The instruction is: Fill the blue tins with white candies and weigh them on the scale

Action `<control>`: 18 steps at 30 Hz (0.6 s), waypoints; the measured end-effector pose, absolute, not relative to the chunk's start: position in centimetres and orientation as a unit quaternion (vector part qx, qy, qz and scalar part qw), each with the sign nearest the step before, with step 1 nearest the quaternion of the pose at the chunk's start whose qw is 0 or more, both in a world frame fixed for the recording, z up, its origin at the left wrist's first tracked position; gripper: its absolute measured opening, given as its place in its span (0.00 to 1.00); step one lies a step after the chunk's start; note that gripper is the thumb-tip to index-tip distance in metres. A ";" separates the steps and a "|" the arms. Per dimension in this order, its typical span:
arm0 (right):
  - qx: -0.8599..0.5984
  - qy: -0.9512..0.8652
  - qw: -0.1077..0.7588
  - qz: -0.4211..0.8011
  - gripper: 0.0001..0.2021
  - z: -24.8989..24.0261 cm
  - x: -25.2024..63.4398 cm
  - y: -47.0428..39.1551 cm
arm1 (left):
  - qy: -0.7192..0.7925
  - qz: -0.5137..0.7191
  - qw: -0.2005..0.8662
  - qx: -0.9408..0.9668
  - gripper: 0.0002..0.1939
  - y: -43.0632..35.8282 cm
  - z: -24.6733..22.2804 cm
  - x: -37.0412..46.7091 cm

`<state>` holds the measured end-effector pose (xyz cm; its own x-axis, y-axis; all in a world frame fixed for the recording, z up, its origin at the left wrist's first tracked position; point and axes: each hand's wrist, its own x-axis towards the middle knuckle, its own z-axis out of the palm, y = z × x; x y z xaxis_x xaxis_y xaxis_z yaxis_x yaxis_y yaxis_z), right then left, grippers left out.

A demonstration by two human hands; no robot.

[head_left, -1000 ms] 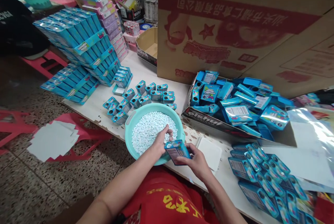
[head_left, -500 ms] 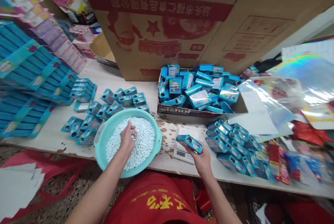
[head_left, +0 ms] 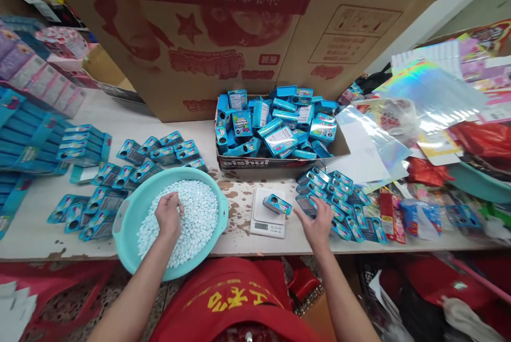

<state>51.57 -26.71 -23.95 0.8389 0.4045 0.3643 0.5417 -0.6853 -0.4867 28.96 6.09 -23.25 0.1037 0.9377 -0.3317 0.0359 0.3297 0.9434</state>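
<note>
My left hand (head_left: 169, 215) is closed over the turquoise basin (head_left: 222, 225), its fingers curled on some of the small pale candies (head_left: 199, 209) that fill it. How many it holds is hidden. A small blue candy box (head_left: 278, 204) with a dark round opening on its top rests on the white digital scale (head_left: 268, 229). Just right of the scale is my right hand (head_left: 318, 224), empty, thumb and fingers apart. Its fingertips are at the near edge of a cluster of similar blue boxes (head_left: 339, 203); whether they touch one, I cannot tell.
A low carton (head_left: 243, 163) heaped with blue boxes stands behind the scale, against a big cardboard box (head_left: 255, 39). More blue boxes (head_left: 104, 198) stand left of the basin, near stacked packs (head_left: 24, 134). Plastic sheets (head_left: 371, 145) and wrapped sweets (head_left: 421, 217) lie right.
My right hand has set the blue candy box on the scale, let go and moved right with its fingers apart. My left hand stays in the basin. The view has shifted rightward.
</note>
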 end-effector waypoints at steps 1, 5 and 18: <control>-0.924 -0.249 0.253 -0.140 0.24 -24.0 52.3 -27.4 | 0.551 0.376 0.590 0.455 0.14 6.1 -23.3 28.9; -0.962 -0.218 0.095 -0.133 0.12 -25.1 54.7 -28.2 | 0.558 0.362 0.554 0.500 0.14 6.1 -23.4 28.7; -0.942 -0.315 0.003 -0.117 0.07 -24.4 51.2 -29.5 | 0.561 0.331 0.530 0.543 0.13 6.1 -24.0 27.8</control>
<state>51.20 -29.50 -24.36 0.7740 0.5934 0.2211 0.5946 -0.8011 0.0688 27.83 6.12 -24.04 0.1506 0.9602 -0.2354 0.2590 0.1915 0.9467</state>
